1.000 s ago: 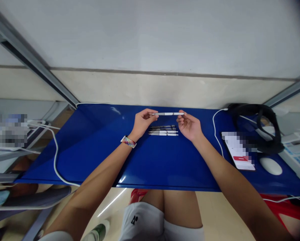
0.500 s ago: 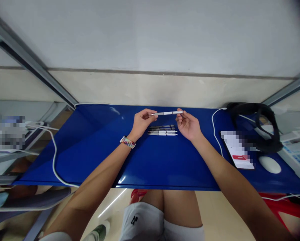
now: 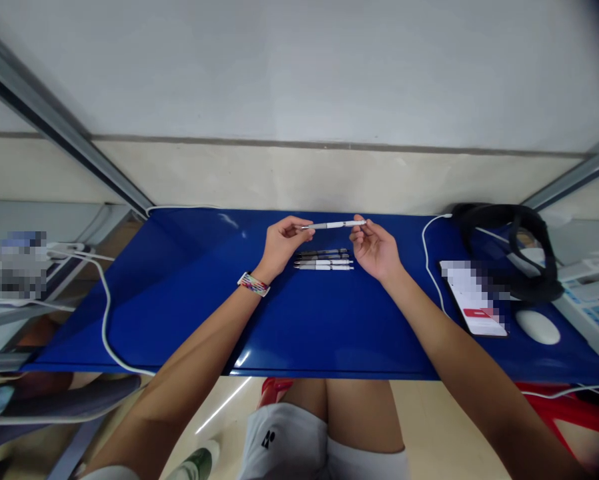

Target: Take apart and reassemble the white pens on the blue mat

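Note:
A white pen [image 3: 335, 225] with a grey grip section is held level between my two hands, above the far part of the blue table [image 3: 189, 293]. My left hand [image 3: 282, 248] pinches its tip end between thumb and fingers. At the other end, my right hand [image 3: 377, 250] grips the pen's button end, with the palm turned partly up. Just below the held pen, several pens lie side by side on the table: white pens [image 3: 324, 265] nearer me and darker pens [image 3: 323, 254] behind them.
To the right lie a phone [image 3: 472, 300] with a lit screen, a white mouse [image 3: 538, 327], a black headband-like device [image 3: 534, 240] and a white cable [image 3: 426, 257]. Another white cable [image 3: 104, 320] crosses the table's left edge. A pale wall [image 3: 299, 177] rises behind.
Almost nothing differs. Both hands keep the pen in the same level pose; the whole view has shifted very slightly.

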`<state>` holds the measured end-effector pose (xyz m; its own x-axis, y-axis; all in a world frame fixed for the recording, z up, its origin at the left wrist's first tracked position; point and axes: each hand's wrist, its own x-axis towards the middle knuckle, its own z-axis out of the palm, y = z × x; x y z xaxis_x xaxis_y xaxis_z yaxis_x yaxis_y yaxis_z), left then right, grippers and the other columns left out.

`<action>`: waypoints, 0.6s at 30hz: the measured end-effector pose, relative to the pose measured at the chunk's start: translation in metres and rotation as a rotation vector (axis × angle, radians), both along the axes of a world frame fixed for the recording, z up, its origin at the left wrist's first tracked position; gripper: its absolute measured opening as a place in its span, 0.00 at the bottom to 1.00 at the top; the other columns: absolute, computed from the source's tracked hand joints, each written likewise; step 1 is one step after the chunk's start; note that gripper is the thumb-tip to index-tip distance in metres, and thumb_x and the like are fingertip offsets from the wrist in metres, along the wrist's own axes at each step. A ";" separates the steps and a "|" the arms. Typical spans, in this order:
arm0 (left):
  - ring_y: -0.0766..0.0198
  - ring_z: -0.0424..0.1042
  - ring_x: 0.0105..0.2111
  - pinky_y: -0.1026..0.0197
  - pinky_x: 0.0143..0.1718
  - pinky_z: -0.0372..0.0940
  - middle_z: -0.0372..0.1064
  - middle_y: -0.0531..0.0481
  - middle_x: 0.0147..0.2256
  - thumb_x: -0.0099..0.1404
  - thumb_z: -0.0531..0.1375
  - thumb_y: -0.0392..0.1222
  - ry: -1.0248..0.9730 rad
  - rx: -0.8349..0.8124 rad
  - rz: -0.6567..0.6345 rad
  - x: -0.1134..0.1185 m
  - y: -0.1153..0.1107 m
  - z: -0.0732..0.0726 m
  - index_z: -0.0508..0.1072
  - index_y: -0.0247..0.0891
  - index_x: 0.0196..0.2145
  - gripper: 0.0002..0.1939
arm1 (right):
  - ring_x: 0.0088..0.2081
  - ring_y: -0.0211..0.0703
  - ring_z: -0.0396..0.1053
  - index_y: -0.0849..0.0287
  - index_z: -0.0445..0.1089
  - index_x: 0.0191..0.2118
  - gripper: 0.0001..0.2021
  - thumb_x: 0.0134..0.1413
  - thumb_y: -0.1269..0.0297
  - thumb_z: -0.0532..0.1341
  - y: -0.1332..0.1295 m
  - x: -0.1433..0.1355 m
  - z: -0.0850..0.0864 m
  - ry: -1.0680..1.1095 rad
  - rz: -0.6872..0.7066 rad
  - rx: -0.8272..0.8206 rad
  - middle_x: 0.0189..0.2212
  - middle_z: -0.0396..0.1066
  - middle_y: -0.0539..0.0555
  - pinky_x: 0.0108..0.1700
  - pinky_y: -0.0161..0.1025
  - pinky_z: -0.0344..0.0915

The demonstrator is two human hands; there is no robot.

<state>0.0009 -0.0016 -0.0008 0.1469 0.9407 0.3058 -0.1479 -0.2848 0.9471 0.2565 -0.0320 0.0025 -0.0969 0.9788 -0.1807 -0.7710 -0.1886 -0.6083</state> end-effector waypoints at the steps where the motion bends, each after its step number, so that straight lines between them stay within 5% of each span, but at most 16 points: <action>1: 0.62 0.81 0.33 0.57 0.40 0.78 0.82 0.49 0.32 0.60 0.79 0.48 -0.001 0.001 0.003 0.000 0.000 0.000 0.85 0.40 0.42 0.16 | 0.30 0.33 0.78 0.58 0.80 0.48 0.09 0.64 0.66 0.70 0.000 0.000 0.000 -0.008 0.004 0.006 0.32 0.81 0.51 0.35 0.25 0.80; 18: 0.62 0.81 0.33 0.56 0.40 0.78 0.83 0.48 0.33 0.60 0.79 0.49 0.015 0.004 0.007 -0.001 -0.002 0.003 0.85 0.39 0.43 0.17 | 0.29 0.34 0.76 0.59 0.80 0.48 0.09 0.63 0.66 0.71 -0.002 -0.002 0.001 -0.003 -0.009 0.004 0.31 0.80 0.52 0.31 0.25 0.79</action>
<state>0.0004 -0.0033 0.0020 0.1446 0.9406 0.3073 -0.1314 -0.2896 0.9481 0.2545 -0.0337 0.0038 -0.0874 0.9804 -0.1766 -0.7711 -0.1789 -0.6111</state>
